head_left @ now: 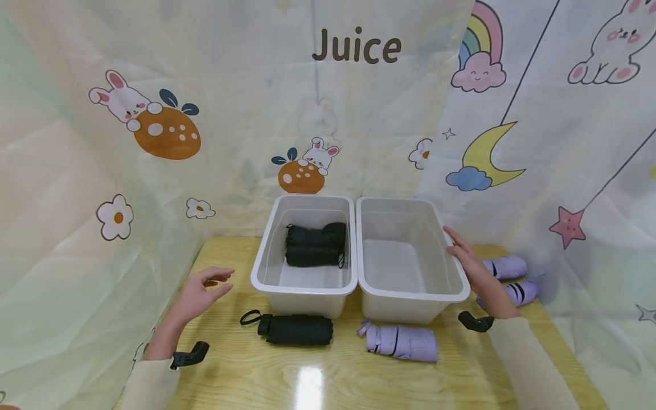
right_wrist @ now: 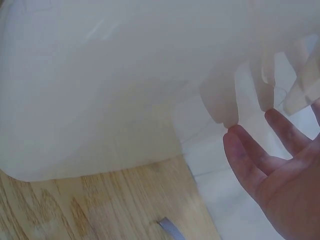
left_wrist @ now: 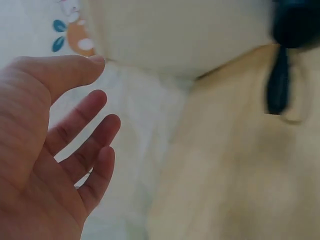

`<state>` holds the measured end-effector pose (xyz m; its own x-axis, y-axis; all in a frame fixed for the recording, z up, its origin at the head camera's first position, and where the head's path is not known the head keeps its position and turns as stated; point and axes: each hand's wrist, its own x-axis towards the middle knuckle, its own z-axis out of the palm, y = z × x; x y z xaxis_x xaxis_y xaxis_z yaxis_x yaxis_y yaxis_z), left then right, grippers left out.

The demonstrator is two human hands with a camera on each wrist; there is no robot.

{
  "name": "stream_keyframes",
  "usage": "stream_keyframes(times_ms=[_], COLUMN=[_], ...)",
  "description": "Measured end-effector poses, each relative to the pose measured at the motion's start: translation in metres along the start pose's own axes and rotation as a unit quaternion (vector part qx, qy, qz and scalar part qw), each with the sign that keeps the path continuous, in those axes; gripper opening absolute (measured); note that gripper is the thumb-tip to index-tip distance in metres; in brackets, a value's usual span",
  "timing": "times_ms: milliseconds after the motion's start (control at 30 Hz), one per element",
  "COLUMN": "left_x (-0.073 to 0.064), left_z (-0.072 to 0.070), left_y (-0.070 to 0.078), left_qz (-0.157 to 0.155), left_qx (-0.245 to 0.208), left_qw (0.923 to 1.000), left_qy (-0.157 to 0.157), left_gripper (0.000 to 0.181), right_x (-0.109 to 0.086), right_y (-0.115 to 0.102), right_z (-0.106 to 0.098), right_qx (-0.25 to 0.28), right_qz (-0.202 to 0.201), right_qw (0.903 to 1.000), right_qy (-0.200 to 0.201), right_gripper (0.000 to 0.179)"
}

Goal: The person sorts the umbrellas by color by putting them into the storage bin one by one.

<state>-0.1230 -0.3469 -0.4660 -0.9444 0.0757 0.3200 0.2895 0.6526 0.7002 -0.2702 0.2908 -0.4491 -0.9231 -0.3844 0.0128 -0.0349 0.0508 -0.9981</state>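
Observation:
My left hand [head_left: 204, 290] is in the air left of the left white bin [head_left: 261, 250], fingers loosely bent and holding nothing. Its palm and spread fingers show in the left wrist view. With its fingers at the outer rim of the right white bin [head_left: 451, 250], my right hand [head_left: 474, 273] touches that side. Straight fingertips [right_wrist: 231, 131] meet the bin's glossy wall in the right wrist view. Two black folded umbrellas [head_left: 314, 255] lie inside the left bin. The right bin has nothing in it.
A black folded umbrella [head_left: 299, 329] with a wrist loop lies before the left bin, a purple folded umbrella [head_left: 402, 343] before the right one. Two more purple umbrellas [head_left: 507, 266] lie beyond my right hand. A printed curtain [head_left: 246, 114] surrounds the wooden table [head_left: 230, 364].

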Motion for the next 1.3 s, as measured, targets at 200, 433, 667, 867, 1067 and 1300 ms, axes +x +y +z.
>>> stream_keyframes(times_ms=[200,433,667,867,1067,1300], left_x=[-0.037,-0.045,-0.035,-0.034,-0.037,-0.039], left_z=[0.036,0.077,0.104,0.113,0.124,0.141], left_y=[-0.004,0.018,0.041,0.042,0.043,0.038], left_qz=[0.016,0.109,0.153,0.175,0.174,0.178], left_qx=[-0.016,-0.010,0.080,0.150,0.182,0.168], left_qw=[0.9995,0.9913,0.9705,0.9494,0.9427,0.9479], left_qy=[-0.024,-0.073,-0.168,-0.213,-0.219,-0.204], left_gripper=[0.029,0.037,0.049,0.063,0.074,0.082], right_x=[0.000,0.001,0.001,0.003,0.002,0.003], right_y=[-0.001,0.001,0.000,0.000,-0.001,0.002], right_z=[0.001,-0.004,-0.002,0.002,0.003,0.003], right_qx=[0.002,0.012,0.020,0.022,0.031,0.044], right_qz=[0.004,0.005,0.000,0.007,0.013,-0.001], right_qw=[1.0000,0.9999,0.9998,0.9997,0.9994,0.9991], right_qy=[-0.002,-0.001,-0.003,0.007,0.011,-0.002], right_gripper=[0.061,0.059,0.061,0.061,0.060,0.061])
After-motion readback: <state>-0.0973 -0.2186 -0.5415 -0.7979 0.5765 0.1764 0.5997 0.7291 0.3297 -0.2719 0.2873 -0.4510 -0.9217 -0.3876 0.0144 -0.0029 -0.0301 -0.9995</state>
